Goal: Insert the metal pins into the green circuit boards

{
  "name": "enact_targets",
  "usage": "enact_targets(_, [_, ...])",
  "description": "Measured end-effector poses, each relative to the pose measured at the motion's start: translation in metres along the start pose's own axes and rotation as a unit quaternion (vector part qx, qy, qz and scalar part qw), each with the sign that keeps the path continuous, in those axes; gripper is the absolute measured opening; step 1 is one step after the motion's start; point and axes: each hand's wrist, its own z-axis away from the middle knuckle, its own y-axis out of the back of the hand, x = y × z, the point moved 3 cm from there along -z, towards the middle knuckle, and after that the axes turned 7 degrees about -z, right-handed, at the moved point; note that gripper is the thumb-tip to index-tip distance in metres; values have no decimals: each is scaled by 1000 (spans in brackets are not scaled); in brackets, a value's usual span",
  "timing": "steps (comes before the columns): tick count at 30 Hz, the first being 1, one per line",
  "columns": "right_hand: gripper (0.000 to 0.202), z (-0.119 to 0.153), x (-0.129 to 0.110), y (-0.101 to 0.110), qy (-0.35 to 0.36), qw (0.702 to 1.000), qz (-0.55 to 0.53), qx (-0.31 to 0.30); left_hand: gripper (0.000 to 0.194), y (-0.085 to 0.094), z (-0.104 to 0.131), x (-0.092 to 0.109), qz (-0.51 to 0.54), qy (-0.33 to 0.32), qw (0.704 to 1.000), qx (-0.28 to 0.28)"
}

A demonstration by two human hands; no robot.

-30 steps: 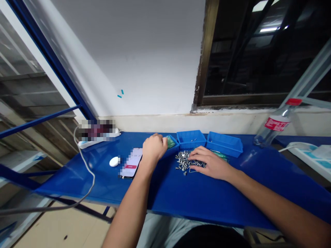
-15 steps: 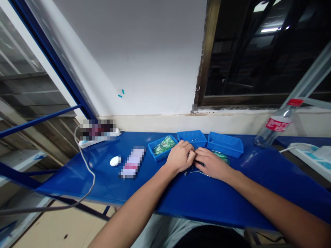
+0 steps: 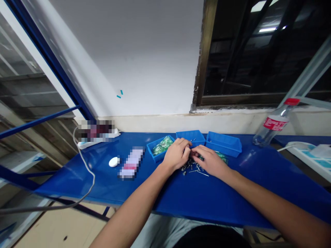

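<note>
My left hand has its fingers curled in beside the right one, above a pile of small metal screws or rivets on the blue table. Whatever its fingertips pinch is too small to name. My right hand bends over the same pile, its fingertips almost meeting the left ones; what they hold is hidden. Behind the hands are a blue bin with a green-and-clear packet in it, a middle blue bin with a few small parts, and a right blue bin. Another green packet lies partly behind my right hand.
A clear bottle with a red cap stands at the back right, near a white tray. On the left are a white oval object, a blurred-out flat object, a power strip and a cable.
Both hands have lifted slightly away from the pile, so more of the metal pieces show beneath them. The view has shifted a little.
</note>
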Motion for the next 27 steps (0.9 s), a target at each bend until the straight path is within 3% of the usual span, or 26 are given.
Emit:
enact_targets(4, [15,1,11,5,-94,985,-116,84,34,0,0,1,37,-9,999,-18])
enact_targets(9, [29,3,20,6,-141,947,-249,147,32,-3,1,3,75,-15,996,-41])
enact_targets(14, [36,2,20,9,-157,929,-296,156,21,-7,-1,3,116,-16,991,-68])
enact_targets(19, [42,2,20,12,-165,915,-328,168,20,-4,-4,-1,143,13,989,-43])
enact_targets(27, [34,5,24,8,-169,937,-282,119,24,-8,-4,-11,267,74,961,-4])
